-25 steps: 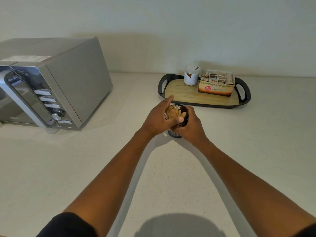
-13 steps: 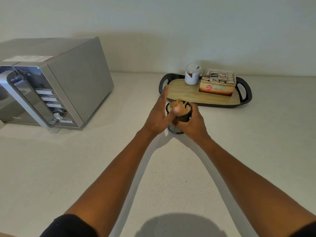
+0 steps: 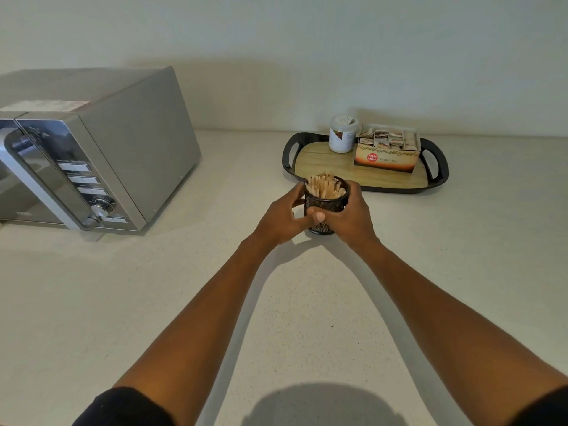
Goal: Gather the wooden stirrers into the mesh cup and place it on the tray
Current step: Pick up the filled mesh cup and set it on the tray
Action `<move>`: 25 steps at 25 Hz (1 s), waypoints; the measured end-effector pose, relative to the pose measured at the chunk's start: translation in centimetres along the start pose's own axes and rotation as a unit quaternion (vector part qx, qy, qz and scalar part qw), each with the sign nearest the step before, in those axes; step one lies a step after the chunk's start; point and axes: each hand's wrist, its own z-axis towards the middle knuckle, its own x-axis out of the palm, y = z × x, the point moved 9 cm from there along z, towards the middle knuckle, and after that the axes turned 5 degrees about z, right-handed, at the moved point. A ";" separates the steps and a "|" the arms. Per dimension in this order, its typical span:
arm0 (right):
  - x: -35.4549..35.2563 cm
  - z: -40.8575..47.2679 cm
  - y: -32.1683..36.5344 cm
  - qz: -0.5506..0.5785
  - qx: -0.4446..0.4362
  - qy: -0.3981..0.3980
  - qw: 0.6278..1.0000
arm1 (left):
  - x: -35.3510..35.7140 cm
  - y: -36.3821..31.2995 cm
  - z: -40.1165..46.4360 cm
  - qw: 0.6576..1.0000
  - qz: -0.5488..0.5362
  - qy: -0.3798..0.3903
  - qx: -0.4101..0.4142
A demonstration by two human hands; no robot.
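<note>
Left hand (image 3: 284,218) and right hand (image 3: 349,216) grip the mesh cup (image 3: 325,204) just before the tray (image 3: 365,167); tilting could spill wooden stirrers (image 3: 325,186).

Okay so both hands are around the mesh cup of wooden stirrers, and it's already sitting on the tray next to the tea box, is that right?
Not quite. Both hands, left and right, do grip the mesh cup of wooden stirrers, but the head view shows it in front of the tray, over the counter, not on the tray. The ginger tea box is on the tray.
</note>
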 end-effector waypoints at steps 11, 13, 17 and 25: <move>-2.6 2.3 -0.5 -0.030 0.031 -0.053 0.998 | 1.6 2.6 1.8 0.997 0.048 0.031 -0.057; -2.4 1.9 -1.1 -0.032 0.031 -0.050 0.998 | 2.1 3.1 2.0 0.996 0.057 0.039 -0.059; -2.6 1.7 -1.5 -0.037 0.026 -0.052 0.998 | 2.7 3.6 2.6 0.997 0.048 0.046 -0.049; -1.3 1.3 -1.4 -0.051 0.006 -0.023 0.998 | 3.3 3.5 3.3 0.999 0.019 0.030 -0.033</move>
